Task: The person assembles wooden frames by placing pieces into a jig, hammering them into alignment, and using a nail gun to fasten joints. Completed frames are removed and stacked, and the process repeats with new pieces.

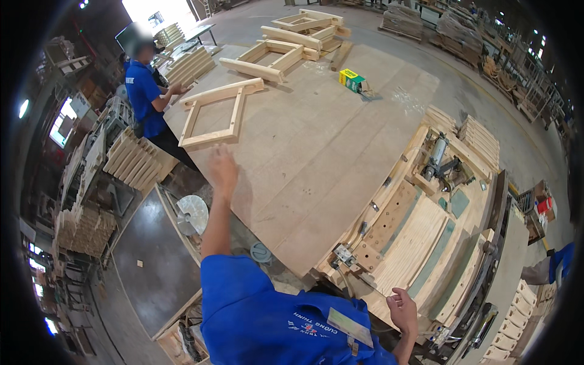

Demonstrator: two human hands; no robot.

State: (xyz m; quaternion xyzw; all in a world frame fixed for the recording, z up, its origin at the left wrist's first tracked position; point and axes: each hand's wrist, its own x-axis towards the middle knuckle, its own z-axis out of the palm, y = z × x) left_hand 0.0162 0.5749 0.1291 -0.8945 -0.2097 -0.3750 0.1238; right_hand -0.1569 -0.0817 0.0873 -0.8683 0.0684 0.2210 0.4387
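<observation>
Workshop tabletop point(316, 176) carries a wooden frame point(210, 138) at far left, laid flat, probably for steadiness. Just nearer, the left hand point(224, 169) is blurred, loosely spread; the right hand point(403, 310), empty, half-curled, is beside the wooden jig point(417, 234).

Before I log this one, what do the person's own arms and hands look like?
The left hand and right hand are ungloved. A short blue sleeve covers the left upper arm, part of a blue shirt with white chest printing. Little of the right sleeve shows.
</observation>
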